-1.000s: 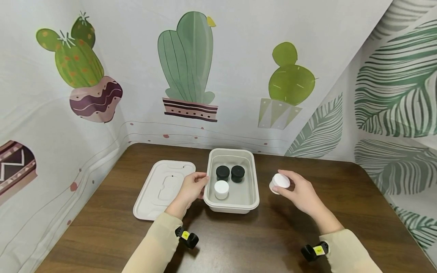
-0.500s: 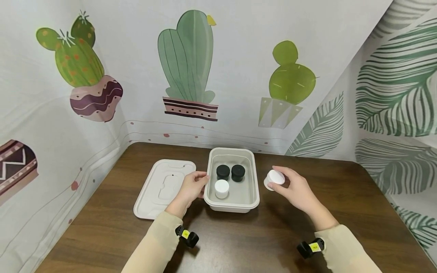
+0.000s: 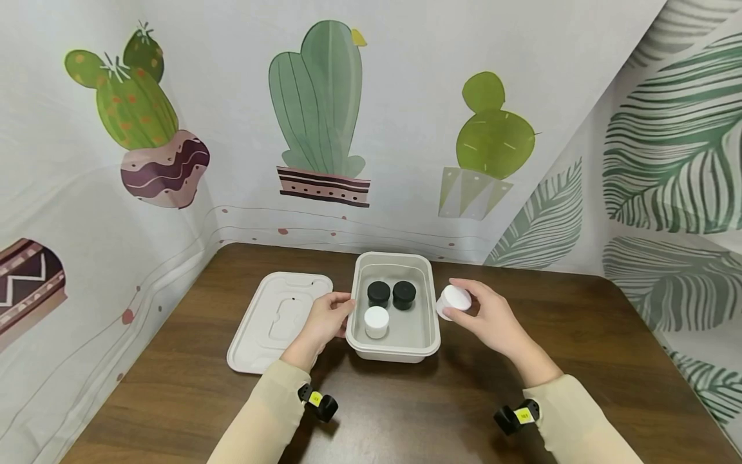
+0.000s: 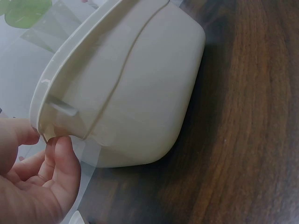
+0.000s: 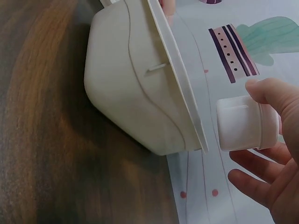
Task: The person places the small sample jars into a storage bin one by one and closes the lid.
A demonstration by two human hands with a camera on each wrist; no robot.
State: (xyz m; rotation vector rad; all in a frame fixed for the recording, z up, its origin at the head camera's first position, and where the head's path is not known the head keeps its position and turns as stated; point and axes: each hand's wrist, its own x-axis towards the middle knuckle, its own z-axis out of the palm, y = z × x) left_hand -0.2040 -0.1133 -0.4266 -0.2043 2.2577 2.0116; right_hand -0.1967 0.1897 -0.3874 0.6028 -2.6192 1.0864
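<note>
My left hand [image 3: 327, 317] pinches the left rim of a cream plastic box [image 3: 426, 322], thumb on top and fingers beneath the lip in the left wrist view. Two small jars with black lids [image 3: 379, 293] and a white jar [image 3: 377, 322] stand inside the box. Just off the box's right rim, my right hand [image 3: 493, 316] holds another white jar [image 5: 239, 123] by its lid between thumb and fingers. In the right wrist view this jar hangs level with the box's rim, above the table.
The box's flat white lid [image 3: 278, 316] lies on the brown wooden table [image 3: 394, 412], left of the box and partly behind the left hand. A white cloth printed with cacti [image 3: 406, 129] hangs behind the table's far edge.
My right hand has carried the white jar leftward, from well right of the box to close beside its right rim. My left hand and the box have stayed in place.
</note>
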